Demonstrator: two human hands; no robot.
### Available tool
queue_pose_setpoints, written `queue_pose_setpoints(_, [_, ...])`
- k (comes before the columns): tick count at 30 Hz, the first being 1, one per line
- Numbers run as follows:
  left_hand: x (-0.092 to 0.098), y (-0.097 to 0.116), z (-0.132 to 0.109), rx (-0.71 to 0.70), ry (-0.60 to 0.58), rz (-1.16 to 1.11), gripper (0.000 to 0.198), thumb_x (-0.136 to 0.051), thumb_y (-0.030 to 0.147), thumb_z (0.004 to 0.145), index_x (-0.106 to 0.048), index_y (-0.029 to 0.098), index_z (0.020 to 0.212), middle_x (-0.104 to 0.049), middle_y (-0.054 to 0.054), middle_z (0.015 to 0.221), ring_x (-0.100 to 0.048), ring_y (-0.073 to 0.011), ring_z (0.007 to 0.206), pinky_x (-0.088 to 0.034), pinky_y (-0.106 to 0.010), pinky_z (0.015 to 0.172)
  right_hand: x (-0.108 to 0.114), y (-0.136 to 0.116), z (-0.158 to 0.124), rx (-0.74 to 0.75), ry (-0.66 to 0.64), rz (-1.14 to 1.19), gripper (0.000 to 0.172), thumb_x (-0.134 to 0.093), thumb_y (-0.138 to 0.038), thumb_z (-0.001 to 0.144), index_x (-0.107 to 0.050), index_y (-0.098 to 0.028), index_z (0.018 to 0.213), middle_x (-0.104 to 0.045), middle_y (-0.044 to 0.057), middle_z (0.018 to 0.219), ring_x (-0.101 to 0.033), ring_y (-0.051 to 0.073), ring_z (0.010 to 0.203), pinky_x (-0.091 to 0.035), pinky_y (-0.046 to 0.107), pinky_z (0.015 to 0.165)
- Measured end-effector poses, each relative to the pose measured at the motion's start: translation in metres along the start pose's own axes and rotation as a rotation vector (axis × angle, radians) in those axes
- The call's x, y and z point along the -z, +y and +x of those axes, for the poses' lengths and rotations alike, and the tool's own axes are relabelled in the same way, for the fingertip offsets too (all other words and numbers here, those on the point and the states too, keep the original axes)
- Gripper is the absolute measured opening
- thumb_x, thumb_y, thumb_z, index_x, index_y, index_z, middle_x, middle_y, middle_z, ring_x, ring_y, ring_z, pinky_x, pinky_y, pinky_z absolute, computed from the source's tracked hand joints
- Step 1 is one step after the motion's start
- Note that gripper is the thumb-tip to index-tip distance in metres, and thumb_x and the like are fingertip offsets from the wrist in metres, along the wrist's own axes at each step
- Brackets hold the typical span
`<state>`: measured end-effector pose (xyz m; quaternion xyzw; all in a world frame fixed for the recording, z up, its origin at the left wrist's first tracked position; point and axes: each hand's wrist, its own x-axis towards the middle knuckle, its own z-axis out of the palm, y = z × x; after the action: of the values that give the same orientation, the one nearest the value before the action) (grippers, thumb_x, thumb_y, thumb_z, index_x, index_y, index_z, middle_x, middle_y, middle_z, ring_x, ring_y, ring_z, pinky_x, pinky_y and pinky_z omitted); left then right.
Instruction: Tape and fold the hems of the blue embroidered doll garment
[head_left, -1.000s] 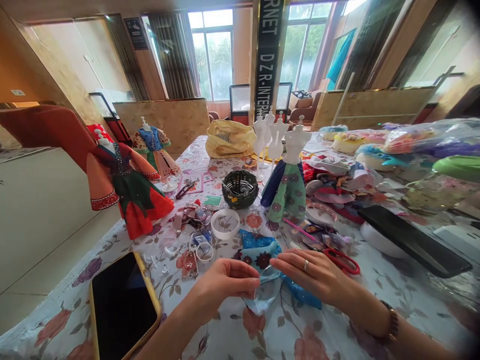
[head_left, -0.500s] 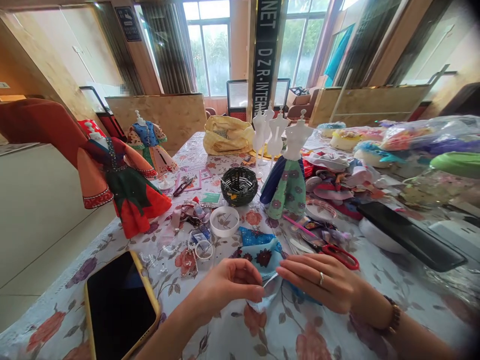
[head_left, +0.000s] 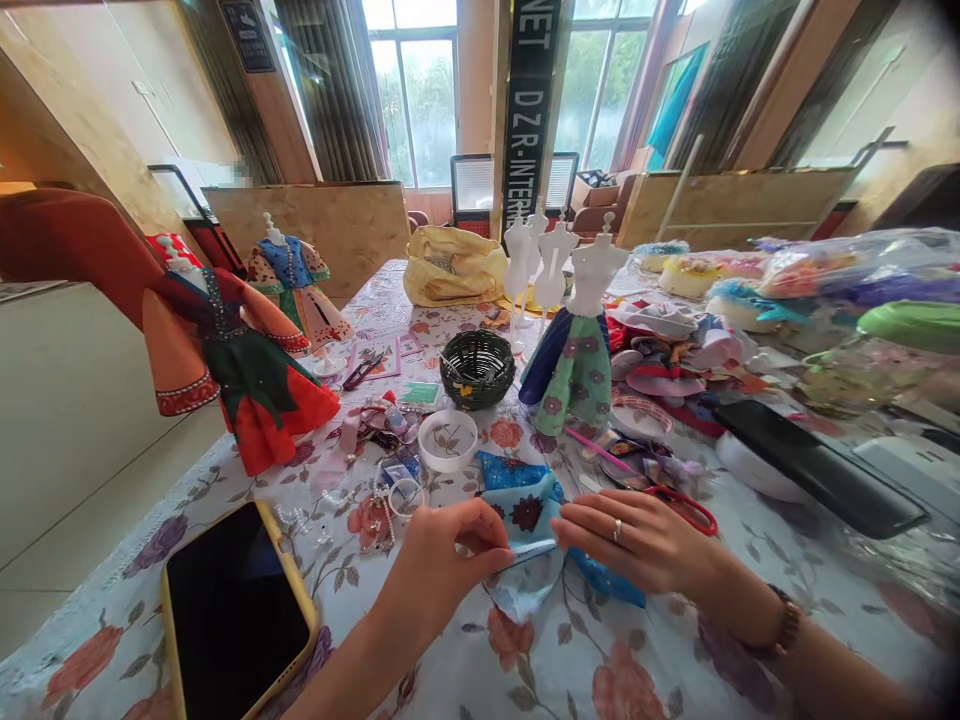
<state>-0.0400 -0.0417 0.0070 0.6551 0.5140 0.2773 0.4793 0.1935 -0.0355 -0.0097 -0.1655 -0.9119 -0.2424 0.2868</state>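
A small piece of blue floral fabric lies on the flowered tablecloth in front of me. My left hand pinches its left edge with closed fingers. My right hand, with a ring on one finger, pinches the same fabric from the right. The two hands meet over the fold of the cloth. Red-handled scissors lie just behind my right hand.
A phone in a yellow case lies at the near left. Further back stand a white round dish, a dark woven basket, dressed doll mannequins, bare white mannequins, a black case and piles of trims at the right.
Both hands have drawn closer together on the blue fabric, folding its edge. The view has shifted slightly.
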Motion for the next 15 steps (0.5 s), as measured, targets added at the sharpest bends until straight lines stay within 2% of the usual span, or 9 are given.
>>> queue_pose_setpoints(6, [-0.001,-0.001,-0.001,-0.025,0.060,0.068,0.007,-0.070,0.015,0.066,-0.066,0.018,0.063,-0.070,0.002,0.063,-0.065,-0.0131,0.063,-0.049,-0.020,0.061,-0.005,0.005,-0.004,-0.011,-0.102,0.045,0.023,-0.041,-0.012,0.096,-0.064,-0.013,0.096,-0.074,0.006,0.080,-0.069,0.016,0.071,-0.055,0.027,0.063])
queue_pose_setpoints(8, [-0.001,-0.002,0.000,-0.015,0.075,0.064,0.007,-0.071,0.014,0.066,-0.066,0.019,0.062,-0.070,0.002,0.062,-0.066,-0.0132,0.062,-0.050,-0.019,0.061,-0.004,0.005,-0.004,-0.072,-0.108,0.073,0.026,-0.036,-0.011,0.097,-0.063,-0.013,0.099,-0.074,0.007,0.081,-0.070,0.017,0.073,-0.054,0.027,0.062])
queue_pose_setpoints(10, [-0.001,-0.002,0.001,0.004,0.081,0.050,0.008,-0.071,0.013,0.065,-0.066,0.019,0.061,-0.071,0.003,0.062,-0.067,-0.0134,0.063,-0.050,-0.019,0.061,-0.004,0.004,-0.004,-0.206,-0.101,0.149,0.025,-0.037,-0.012,0.097,-0.062,-0.015,0.101,-0.074,0.007,0.084,-0.069,0.017,0.074,-0.054,0.027,0.060])
queue_pose_setpoints(12, [-0.002,-0.002,0.002,0.016,0.079,0.043,0.009,-0.071,0.011,0.064,-0.067,0.019,0.061,-0.071,0.003,0.062,-0.067,-0.0136,0.063,-0.050,-0.019,0.061,-0.005,0.000,0.000,-0.402,-0.066,0.286,0.020,-0.043,-0.016,0.096,-0.062,-0.017,0.100,-0.072,0.007,0.088,-0.068,0.017,0.075,-0.054,0.026,0.061])
queue_pose_setpoints(14, [-0.003,-0.002,0.002,0.019,0.077,0.044,0.010,-0.071,0.010,0.064,-0.067,0.019,0.060,-0.072,0.003,0.061,-0.067,-0.0138,0.062,-0.050,-0.018,0.060,-0.008,-0.006,0.007,-0.609,-0.023,0.451,0.014,-0.051,-0.019,0.093,-0.065,-0.018,0.095,-0.070,0.006,0.091,-0.067,0.015,0.078,-0.054,0.025,0.068])
queue_pose_setpoints(15, [-0.004,-0.002,0.001,0.019,0.077,0.043,0.010,-0.071,0.010,0.063,-0.067,0.019,0.060,-0.072,0.003,0.061,-0.067,-0.0140,0.062,-0.050,-0.018,0.060,-0.009,-0.009,0.011,-0.688,-0.070,0.529,0.011,-0.055,-0.019,0.091,-0.065,-0.019,0.096,-0.070,0.006,0.093,-0.067,0.015,0.081,-0.054,0.025,0.072])
